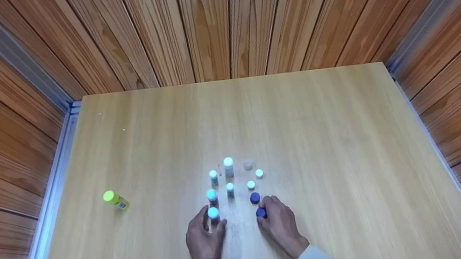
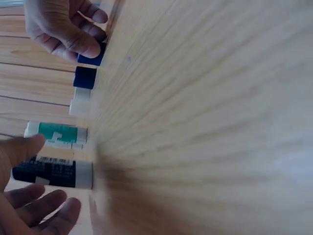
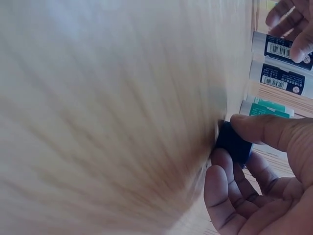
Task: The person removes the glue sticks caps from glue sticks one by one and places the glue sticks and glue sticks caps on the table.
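My left hand [image 1: 205,240] is around a glue stick [image 1: 213,214] that stands upright with a dark label. In the left wrist view, the thumb and fingers are spread on either side of this dark glue stick [image 2: 54,172], with gaps showing. Between thumb and fingers, my right hand [image 1: 280,222] pinches a dark blue cap [image 3: 234,143] at the table surface. A second blue cap [image 1: 255,198] sits just beyond it. Behind the left hand's stick stands another dark-labelled glue stick [image 1: 212,196], and farther back a green-labelled one [image 2: 58,133].
More upright sticks [image 1: 230,190] stand at the middle, including a taller white one [image 1: 228,167]. White caps [image 1: 251,185] and a pale translucent cap [image 1: 248,165] line up beyond the blue caps. A yellow-green glue stick [image 1: 116,200] stands at the left. Wood-panelled walls [image 1: 202,20] enclose the table [image 1: 330,131].
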A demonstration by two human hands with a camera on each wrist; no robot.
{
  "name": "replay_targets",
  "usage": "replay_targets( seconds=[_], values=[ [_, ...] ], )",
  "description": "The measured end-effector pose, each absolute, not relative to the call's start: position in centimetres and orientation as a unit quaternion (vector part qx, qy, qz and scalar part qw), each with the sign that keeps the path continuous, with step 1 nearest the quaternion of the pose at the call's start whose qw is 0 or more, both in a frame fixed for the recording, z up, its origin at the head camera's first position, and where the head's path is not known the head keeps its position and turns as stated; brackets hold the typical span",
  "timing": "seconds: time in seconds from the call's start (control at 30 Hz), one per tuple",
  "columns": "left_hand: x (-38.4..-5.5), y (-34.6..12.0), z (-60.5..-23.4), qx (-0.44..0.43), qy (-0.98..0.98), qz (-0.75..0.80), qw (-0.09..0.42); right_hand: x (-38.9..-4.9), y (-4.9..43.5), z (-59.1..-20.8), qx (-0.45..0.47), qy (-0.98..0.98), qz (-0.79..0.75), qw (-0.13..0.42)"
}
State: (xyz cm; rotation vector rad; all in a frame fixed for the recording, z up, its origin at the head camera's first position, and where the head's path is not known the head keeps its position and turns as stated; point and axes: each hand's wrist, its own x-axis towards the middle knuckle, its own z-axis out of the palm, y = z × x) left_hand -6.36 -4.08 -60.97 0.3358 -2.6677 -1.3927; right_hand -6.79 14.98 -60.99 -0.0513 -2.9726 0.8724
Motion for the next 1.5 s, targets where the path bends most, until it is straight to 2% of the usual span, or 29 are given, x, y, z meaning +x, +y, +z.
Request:
replay_targets(
  seconds=[0.1,0.37,0.6,0.73,0.9,1.07,1.23,1.5],
  values=[
    [-6.1,-4.3,-60.8,0.120,-0.887,-0.444,0.037,-6.8,15.0,-60.9,-0.016,-0.959,0.282,0.021],
    [-5.6,-5.3,-60.5,0.114,-0.873,-0.470,0.063,-6.9,15.0,-60.9,-0.026,-0.955,0.295,0.015],
    [-6.7,-8.2,-59.5,0.216,-0.813,-0.540,0.011,-6.9,15.0,-61.0,-0.015,-0.952,0.303,0.043],
    [-7.7,-10.8,-59.0,0.251,-0.795,-0.551,0.026,-6.9,14.9,-61.0,-0.015,-0.952,0.302,0.051],
    [-9.5,-14.1,-58.4,0.286,-0.792,-0.539,0.034,-7.1,14.8,-60.8,-0.028,-0.952,0.304,0.032],
    [-11.1,-16.8,-58.5,0.317,-0.793,-0.512,0.085,-7.1,14.7,-60.8,-0.027,-0.950,0.310,0.016],
    [-12.2,-18.4,-59.3,0.342,-0.773,-0.516,0.135,-7.1,14.6,-60.8,-0.026,-0.950,0.311,0.008],
    [-13.8,-19.4,-60.3,0.354,-0.743,-0.547,0.155,-7.0,14.7,-61.1,-0.018,-0.949,0.311,0.039]
  ],
)
